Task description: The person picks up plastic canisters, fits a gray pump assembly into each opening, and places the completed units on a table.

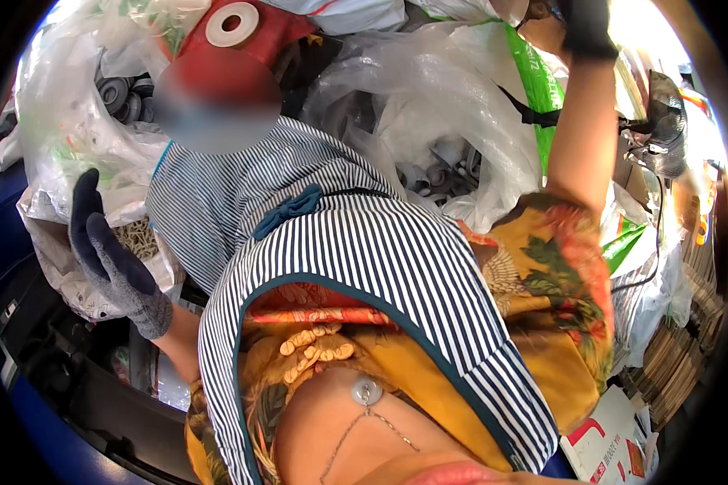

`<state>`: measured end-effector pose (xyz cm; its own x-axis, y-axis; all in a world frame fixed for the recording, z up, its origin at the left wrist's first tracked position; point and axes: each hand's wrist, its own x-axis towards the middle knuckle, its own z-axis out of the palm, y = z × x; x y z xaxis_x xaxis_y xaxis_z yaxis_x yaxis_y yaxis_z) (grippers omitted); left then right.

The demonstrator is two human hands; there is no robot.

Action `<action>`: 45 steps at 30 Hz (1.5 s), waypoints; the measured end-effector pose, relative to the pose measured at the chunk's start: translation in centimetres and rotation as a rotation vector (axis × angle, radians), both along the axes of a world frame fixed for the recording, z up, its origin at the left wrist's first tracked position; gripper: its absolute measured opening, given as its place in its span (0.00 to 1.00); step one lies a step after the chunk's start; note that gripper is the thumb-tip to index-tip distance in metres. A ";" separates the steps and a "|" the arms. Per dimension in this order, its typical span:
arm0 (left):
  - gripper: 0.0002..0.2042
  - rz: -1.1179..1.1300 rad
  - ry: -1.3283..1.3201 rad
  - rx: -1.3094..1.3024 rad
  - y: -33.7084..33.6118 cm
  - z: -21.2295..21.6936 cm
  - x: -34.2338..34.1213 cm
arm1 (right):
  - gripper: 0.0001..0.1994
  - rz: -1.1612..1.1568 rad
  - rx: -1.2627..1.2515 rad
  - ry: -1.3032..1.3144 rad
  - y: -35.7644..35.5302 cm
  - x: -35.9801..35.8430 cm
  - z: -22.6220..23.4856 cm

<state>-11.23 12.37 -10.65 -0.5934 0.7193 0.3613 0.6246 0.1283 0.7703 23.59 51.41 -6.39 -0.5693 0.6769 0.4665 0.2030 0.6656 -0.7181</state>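
My left hand (113,259), in a grey knit glove with a dark coating, is raised at the left with its fingers stretched out and nothing in them. It is nearest to a white sack (65,271) holding pale, string-like pieces (140,238). My right hand (588,31), in a dark glove, reaches up at the top right; its fingers are cut off by the picture's edge, so any grip is hidden. Above the left hand, a clear plastic bag (65,105) holds round dark grey parts (121,95). Another clear bag (429,65) holds similar grey parts (441,171).
A white ring-shaped roll (215,31) lies on something red at the top. A black strap (534,115) runs toward a dark mesh item (663,129) at right. Flattened cardboard (667,364) is stacked at the lower right, near a white printed box (603,440).
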 end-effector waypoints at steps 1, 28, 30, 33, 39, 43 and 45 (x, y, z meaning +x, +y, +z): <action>0.22 0.011 -0.087 -0.011 -0.2 -1.1 -0.2 | 0.28 0.090 -0.196 -0.168 -3.5 2.7 -4.7; 0.18 0.016 -0.103 -0.308 -5.8 -4.8 -2.1 | 0.14 -0.312 -1.092 -0.741 -14.9 9.2 -38.7; 0.18 0.019 -0.254 -0.298 -5.0 -5.9 -2.0 | 0.10 -0.303 -1.329 -0.623 -11.4 5.1 -30.7; 0.17 -0.152 -0.428 -0.309 -2.5 -7.0 -0.5 | 0.10 -0.083 -1.105 -0.510 -10.3 -2.4 -21.7; 0.28 -0.584 -0.032 -0.288 3.8 -8.4 3.0 | 0.14 0.238 -0.917 -0.506 -9.6 -18.0 -11.7; 0.20 -0.522 -0.824 -0.201 2.9 -8.3 0.3 | 0.14 0.427 -1.260 -0.377 -9.4 -24.2 -11.6; 0.19 -0.442 -1.187 -0.036 1.5 -6.9 -0.9 | 0.23 0.511 -1.305 -0.210 -11.1 -25.6 -10.9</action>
